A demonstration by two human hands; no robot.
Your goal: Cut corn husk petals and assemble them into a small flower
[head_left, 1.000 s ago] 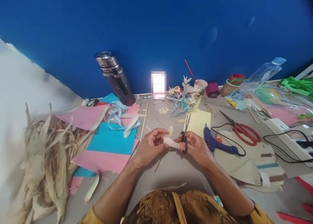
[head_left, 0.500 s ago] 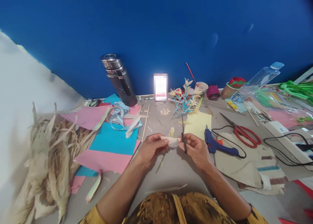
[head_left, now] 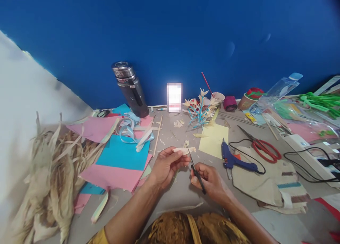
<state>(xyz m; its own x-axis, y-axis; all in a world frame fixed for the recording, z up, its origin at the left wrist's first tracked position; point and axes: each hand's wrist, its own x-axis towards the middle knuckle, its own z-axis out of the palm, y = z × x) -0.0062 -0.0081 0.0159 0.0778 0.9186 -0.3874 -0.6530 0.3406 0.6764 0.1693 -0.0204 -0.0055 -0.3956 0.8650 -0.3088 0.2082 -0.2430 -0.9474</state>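
Observation:
My left hand (head_left: 166, 166) pinches a small pale husk strip (head_left: 183, 151) between thumb and fingers over the middle of the table. My right hand (head_left: 208, 180) is closed round the black handles of thin scissors (head_left: 198, 179). Their blades point up and to the left, across the strip just right of my left fingertips. Behind the hands stands a cluster of cream husk flowers on blue stems (head_left: 200, 112). Small pale scraps (head_left: 179, 123) lie scattered on the table in front of it.
Left are coloured sheets (head_left: 123, 151), blue ribbon (head_left: 129, 128), dried husks (head_left: 47, 187) and a dark flask (head_left: 131, 91). Right are a blue glue gun (head_left: 236, 160), red-handled scissors (head_left: 265, 150), a cloth glove (head_left: 255, 180), a power strip (head_left: 305, 151) and a plastic bottle (head_left: 281, 89).
My right hand has let go of the strip and moved down, turning the scissors so the blades cross it. My left hand still holds the strip. The view has shifted slightly.

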